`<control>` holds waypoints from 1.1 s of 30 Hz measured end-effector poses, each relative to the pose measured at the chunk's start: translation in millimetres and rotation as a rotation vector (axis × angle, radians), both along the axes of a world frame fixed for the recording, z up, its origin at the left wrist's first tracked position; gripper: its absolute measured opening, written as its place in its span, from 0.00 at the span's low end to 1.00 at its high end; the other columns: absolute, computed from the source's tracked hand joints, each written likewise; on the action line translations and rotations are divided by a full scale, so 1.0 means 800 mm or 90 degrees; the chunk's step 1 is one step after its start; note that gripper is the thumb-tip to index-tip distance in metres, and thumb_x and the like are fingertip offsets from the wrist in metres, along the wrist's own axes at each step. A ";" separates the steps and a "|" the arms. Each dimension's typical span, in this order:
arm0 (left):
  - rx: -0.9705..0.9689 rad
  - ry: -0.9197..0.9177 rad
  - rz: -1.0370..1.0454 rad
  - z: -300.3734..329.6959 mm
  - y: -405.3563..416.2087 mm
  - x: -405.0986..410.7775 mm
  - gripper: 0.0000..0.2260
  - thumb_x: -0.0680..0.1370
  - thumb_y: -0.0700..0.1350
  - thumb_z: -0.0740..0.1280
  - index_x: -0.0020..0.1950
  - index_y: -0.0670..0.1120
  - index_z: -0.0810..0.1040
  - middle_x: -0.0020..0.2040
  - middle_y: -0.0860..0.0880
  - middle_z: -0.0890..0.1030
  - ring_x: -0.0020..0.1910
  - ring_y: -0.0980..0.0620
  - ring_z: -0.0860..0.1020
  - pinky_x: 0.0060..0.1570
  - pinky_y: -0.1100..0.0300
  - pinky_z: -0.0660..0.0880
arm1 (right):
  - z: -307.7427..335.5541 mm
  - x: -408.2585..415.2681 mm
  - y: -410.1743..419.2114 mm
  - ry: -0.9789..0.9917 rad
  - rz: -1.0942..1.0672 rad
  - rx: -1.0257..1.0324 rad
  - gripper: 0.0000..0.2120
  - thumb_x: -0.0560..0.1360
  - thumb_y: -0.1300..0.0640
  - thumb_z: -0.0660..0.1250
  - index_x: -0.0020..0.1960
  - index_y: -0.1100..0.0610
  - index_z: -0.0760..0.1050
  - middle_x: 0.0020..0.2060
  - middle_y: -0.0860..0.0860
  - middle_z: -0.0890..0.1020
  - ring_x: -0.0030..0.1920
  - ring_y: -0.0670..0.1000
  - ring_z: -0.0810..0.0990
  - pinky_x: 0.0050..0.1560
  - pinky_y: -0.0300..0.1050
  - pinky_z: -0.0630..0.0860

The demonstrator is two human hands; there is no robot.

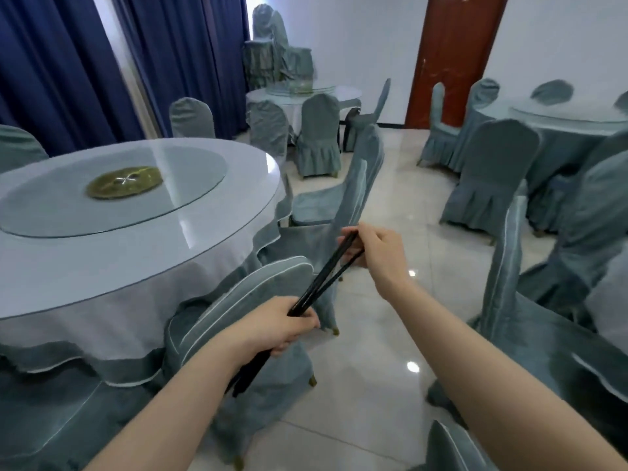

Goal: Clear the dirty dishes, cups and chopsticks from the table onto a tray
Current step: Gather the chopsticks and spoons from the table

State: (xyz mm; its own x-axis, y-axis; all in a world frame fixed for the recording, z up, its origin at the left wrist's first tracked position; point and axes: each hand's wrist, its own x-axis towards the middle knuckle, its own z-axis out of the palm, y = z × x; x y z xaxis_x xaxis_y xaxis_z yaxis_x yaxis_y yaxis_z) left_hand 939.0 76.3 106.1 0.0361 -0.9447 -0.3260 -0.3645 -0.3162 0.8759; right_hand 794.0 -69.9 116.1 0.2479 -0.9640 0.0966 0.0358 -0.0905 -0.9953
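Observation:
A bundle of black chopsticks (323,278) slants between my two hands, above a covered chair and the tiled floor. My left hand (278,326) grips the bundle near its lower end, and the tips stick out below my wrist. My right hand (377,248) pinches the upper ends of the chopsticks with curled fingers. The round table (129,253) at the left carries a white cloth and a glass turntable (112,195) with a brass centre; no dishes or cups show on it. No tray is in view.
Grey-green covered chairs (258,290) ring the table, one right under my hands. More covered chairs (492,178) and round tables (560,120) stand to the right and at the back. Glossy tiled floor (401,205) runs between them toward a brown door (452,56). Blue curtains hang at left.

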 end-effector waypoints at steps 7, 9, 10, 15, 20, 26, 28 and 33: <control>-0.010 -0.222 -0.294 -0.002 -0.188 -0.053 0.04 0.75 0.45 0.66 0.42 0.51 0.79 0.35 0.49 0.77 0.30 0.56 0.74 0.31 0.63 0.70 | -0.032 -0.130 -0.125 0.034 -0.018 0.068 0.21 0.81 0.41 0.50 0.56 0.49 0.79 0.57 0.46 0.81 0.59 0.46 0.79 0.67 0.54 0.69; -0.033 -0.256 -0.351 -0.002 -0.246 -0.071 0.03 0.75 0.46 0.67 0.44 0.51 0.80 0.35 0.51 0.78 0.30 0.58 0.75 0.31 0.63 0.71 | -0.042 -0.161 -0.155 0.127 -0.011 0.074 0.24 0.81 0.41 0.48 0.51 0.45 0.83 0.58 0.47 0.82 0.60 0.50 0.78 0.69 0.57 0.67; -0.042 -0.269 -0.378 -0.004 -0.274 -0.079 0.03 0.75 0.47 0.67 0.45 0.49 0.80 0.35 0.50 0.78 0.33 0.55 0.75 0.35 0.61 0.73 | -0.045 -0.173 -0.172 0.153 -0.018 0.079 0.25 0.81 0.41 0.48 0.50 0.43 0.84 0.58 0.48 0.82 0.60 0.51 0.78 0.69 0.58 0.66; -0.013 -0.235 -0.414 -0.007 -0.414 -0.085 0.09 0.76 0.51 0.66 0.43 0.46 0.78 0.30 0.51 0.71 0.26 0.54 0.67 0.27 0.62 0.66 | -0.033 -0.198 -0.270 0.069 -0.095 0.101 0.25 0.82 0.43 0.47 0.53 0.49 0.83 0.56 0.47 0.83 0.62 0.50 0.77 0.66 0.51 0.70; 0.000 -0.124 -0.353 -0.002 -0.543 -0.079 0.12 0.78 0.52 0.65 0.41 0.44 0.75 0.24 0.54 0.67 0.21 0.57 0.64 0.22 0.64 0.63 | -0.031 -0.228 -0.355 0.006 -0.212 0.130 0.23 0.83 0.45 0.49 0.55 0.52 0.81 0.54 0.50 0.84 0.59 0.48 0.79 0.63 0.47 0.73; 0.089 0.149 -0.266 -0.004 -0.647 -0.090 0.10 0.81 0.45 0.61 0.40 0.44 0.70 0.24 0.52 0.66 0.20 0.56 0.60 0.19 0.66 0.58 | -0.053 -0.272 -0.428 0.045 -0.250 0.164 0.18 0.81 0.44 0.55 0.58 0.52 0.79 0.54 0.48 0.84 0.57 0.49 0.81 0.59 0.47 0.75; 0.104 0.233 -0.222 -0.008 -0.686 -0.089 0.11 0.82 0.45 0.59 0.42 0.43 0.71 0.25 0.50 0.69 0.20 0.55 0.64 0.20 0.65 0.62 | -0.058 -0.286 -0.459 0.068 -0.254 0.173 0.16 0.80 0.46 0.58 0.59 0.52 0.79 0.55 0.48 0.84 0.57 0.48 0.81 0.56 0.46 0.75; 0.162 0.440 -0.092 -0.020 -0.804 -0.117 0.11 0.82 0.45 0.59 0.45 0.41 0.75 0.31 0.43 0.80 0.26 0.51 0.78 0.24 0.64 0.75 | -0.065 -0.328 -0.562 0.051 -0.320 0.179 0.12 0.79 0.51 0.63 0.57 0.54 0.80 0.52 0.51 0.85 0.53 0.50 0.83 0.51 0.45 0.75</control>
